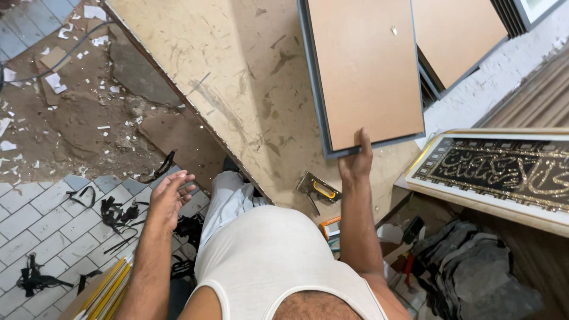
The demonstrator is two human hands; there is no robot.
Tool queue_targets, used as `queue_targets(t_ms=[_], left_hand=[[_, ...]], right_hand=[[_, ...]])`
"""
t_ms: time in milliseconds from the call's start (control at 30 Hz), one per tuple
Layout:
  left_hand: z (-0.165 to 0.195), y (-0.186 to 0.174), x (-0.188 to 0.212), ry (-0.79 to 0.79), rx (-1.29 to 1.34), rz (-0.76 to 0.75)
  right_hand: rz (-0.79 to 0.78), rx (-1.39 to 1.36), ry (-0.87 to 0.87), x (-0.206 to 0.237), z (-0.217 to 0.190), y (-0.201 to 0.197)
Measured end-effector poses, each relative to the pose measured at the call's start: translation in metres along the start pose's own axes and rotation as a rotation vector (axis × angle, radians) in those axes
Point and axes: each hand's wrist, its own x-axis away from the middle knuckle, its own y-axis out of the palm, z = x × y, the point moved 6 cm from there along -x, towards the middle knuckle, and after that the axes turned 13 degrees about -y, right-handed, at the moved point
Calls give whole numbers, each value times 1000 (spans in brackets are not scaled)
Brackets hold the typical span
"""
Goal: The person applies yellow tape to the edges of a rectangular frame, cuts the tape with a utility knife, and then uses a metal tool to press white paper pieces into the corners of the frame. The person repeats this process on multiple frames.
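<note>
Head view. Right hand (355,161): fingers curled around the near edge of a backed picture frame (364,71), thumb on top, holding it face-down on the worn worktable (237,89). Left hand (169,198): empty, fingers loosely spread, held over the tiled floor (41,219). Staple gun (317,189): on the table just beside the right wrist. Gold-bordered framed panel (504,172): at right.

A single sign-like item appears: a rectangular framed calligraphy panel (504,172) at the right edge, lying flat beside the worktop (237,89), with a black field bearing gold ornamental lettering, a white inner border and a thin gold outer edge. No packages, labels or screens can be made out.
</note>
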Motion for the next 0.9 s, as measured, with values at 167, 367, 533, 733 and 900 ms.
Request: queue_targets(t_ms=[167, 367, 533, 733, 900], left_hand=[[37, -6, -19, -38, -59, 17], [148, 32, -66, 180, -268, -2], [302, 99, -94, 790, -662, 159], [465, 183, -128, 1232, -924, 291], [549, 246, -164, 1383, -1180, 353]], right_hand=[[-64, -55, 43, 55, -12, -17], [52, 174, 23, 105, -9, -18], [-41, 154, 64, 97, 59, -23], [92, 233, 332, 59, 169, 22], [301, 356, 386, 52, 216, 72]])
